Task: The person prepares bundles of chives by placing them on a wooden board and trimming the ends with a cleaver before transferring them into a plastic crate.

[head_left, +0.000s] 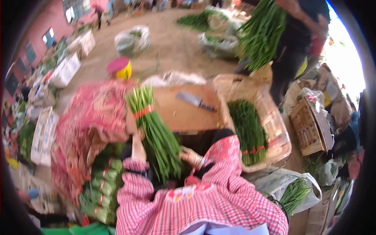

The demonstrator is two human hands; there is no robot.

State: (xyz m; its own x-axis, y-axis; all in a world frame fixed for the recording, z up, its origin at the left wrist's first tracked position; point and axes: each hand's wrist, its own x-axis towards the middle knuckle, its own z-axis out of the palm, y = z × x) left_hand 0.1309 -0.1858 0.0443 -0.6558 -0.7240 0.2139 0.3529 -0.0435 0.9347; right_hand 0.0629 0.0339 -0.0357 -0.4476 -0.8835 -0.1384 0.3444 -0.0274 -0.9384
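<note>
A long bunch of garlic chives (156, 135), bound with a red band near its pale stem end, stands tilted in front of me over my lap. My left hand (138, 141) holds it from the left side below the band, its fingers partly hidden behind the stems. On the leafy part, my right hand (192, 157) grips the right side, with some fingers out of sight among the leaves. Beyond the bunch lies a wooden board (168, 103) bearing a cleaver with a dark handle (194, 101).
To the right, a plastic crate (280, 137) holds banded chives (246, 129). Several banded bunches (103, 184) lie at my left beside a pink mesh sack (88, 113). A plastic bag of greens (295, 192) sits at lower right. A person (297, 39) stands holding greens (264, 33).
</note>
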